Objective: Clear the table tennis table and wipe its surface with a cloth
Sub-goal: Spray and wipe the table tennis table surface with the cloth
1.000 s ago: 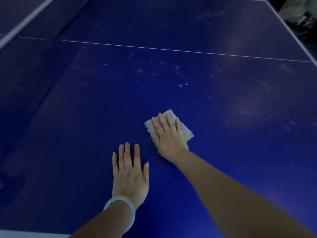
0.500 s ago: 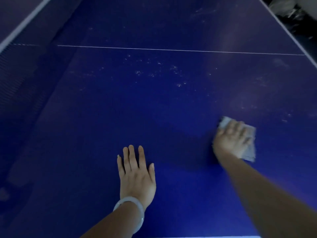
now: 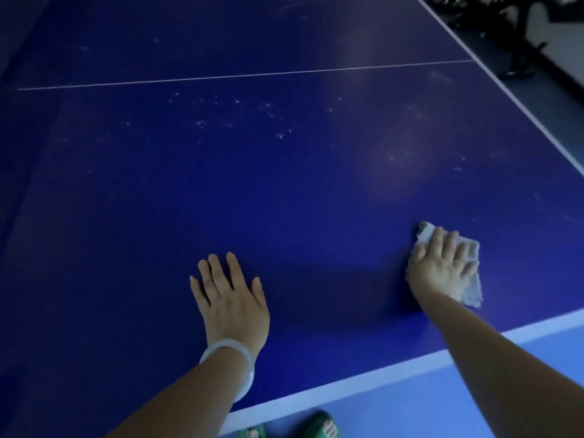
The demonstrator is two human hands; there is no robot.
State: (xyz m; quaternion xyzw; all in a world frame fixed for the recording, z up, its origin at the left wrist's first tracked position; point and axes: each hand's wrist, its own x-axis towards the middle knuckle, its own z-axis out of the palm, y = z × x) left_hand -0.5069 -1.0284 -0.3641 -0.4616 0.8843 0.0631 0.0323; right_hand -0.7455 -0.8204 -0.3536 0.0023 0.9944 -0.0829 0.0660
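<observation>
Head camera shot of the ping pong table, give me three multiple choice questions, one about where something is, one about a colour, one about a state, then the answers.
1. Where is the cloth?
A. under the right hand
B. under the left hand
C. on the floor

2. What colour is the table?
A. green
B. dark blue
C. red

3. How does the left hand lie?
A. clenched in a fist
B. lifted off the table
C. flat, fingers straight

Answers: 1 A, the right hand's fingers press on it. 2 B, blue with white lines. 3 C, its palm rests flat on the surface.

Cloth point(image 3: 471, 273) under right hand point(image 3: 442, 267), on table point(image 3: 284, 191)
</observation>
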